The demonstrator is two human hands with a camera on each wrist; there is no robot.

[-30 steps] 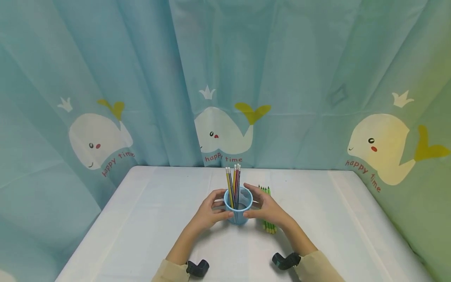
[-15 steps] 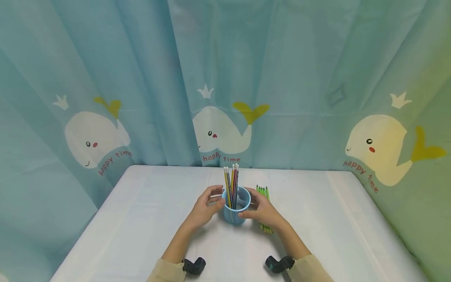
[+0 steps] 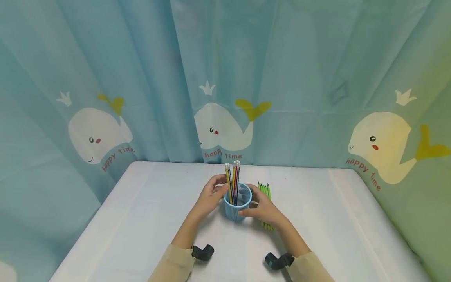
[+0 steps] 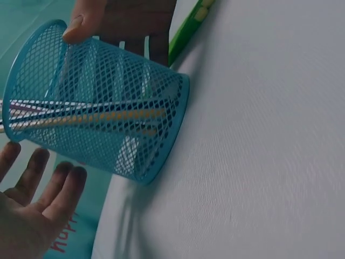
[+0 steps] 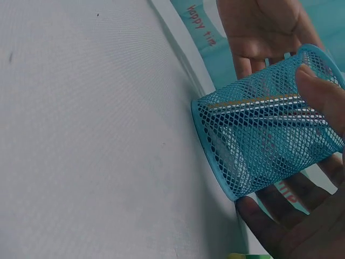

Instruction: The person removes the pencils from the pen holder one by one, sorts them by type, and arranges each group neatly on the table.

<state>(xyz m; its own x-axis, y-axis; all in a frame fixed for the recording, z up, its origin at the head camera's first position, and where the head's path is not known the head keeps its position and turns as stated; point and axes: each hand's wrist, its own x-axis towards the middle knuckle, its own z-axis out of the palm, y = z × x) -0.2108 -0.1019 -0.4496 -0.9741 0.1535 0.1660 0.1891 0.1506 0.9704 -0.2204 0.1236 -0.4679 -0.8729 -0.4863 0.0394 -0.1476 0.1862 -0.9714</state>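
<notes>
While the right hand (image 3: pixel 262 207) curls thumb and fingers round a light-blue mesh cup (image 3: pixel 232 213), the left hand (image 3: pixel 208 199) lies loosely open beside it. Slim multicoloured pencils (image 3: pixel 237 178) lean inside, well within the white table's (image 3: pixel 141 219) edges; leftward lies wide room, rightward a row of green pencils (image 3: pixel 265 190).

Open table at both sides, crowded middle

Wide bare stretches of table (image 3: pixel 141 219) run to the left and right edges, with a narrower strip along the far edge before a curtain (image 3: pixel 303 78). Midway across stands the cup (image 3: pixel 235 214), tall pencils (image 3: pixel 233 184) above its rim. The left hand (image 3: pixel 208 199) and right hand (image 3: pixel 263 208) block its sides; green pencils (image 3: pixel 266 189) lie just right. Toward the near edge, forearms (image 3: pixel 186 232) fence a bare pocket.
</notes>
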